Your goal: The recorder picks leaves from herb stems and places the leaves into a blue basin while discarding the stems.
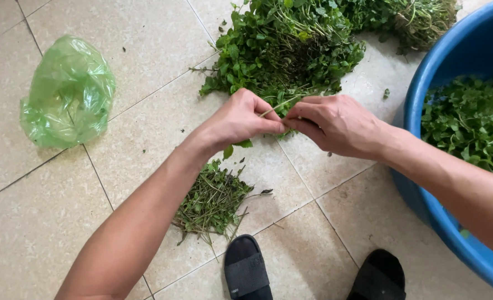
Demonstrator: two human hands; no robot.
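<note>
My left hand [241, 119] and my right hand [335, 123] meet over the tiled floor, both pinching one thin green herb sprig [277, 105] between fingertips. A few leaves [236, 145] hang below my left hand. Just beyond the hands lies a large heap of leafy green herbs [282, 47]. Under my left forearm sits a small pile of stripped stems and scraps [213, 201]. At the right, a blue plastic basin [424, 94] holds picked green leaves [471, 122].
A crumpled green plastic bag [68, 91] lies on the beige floor tiles [146, 33] at the left. Two black slippers [248, 269] [378, 275] show at the bottom edge. Another herb bundle [416, 19] rests at the top right.
</note>
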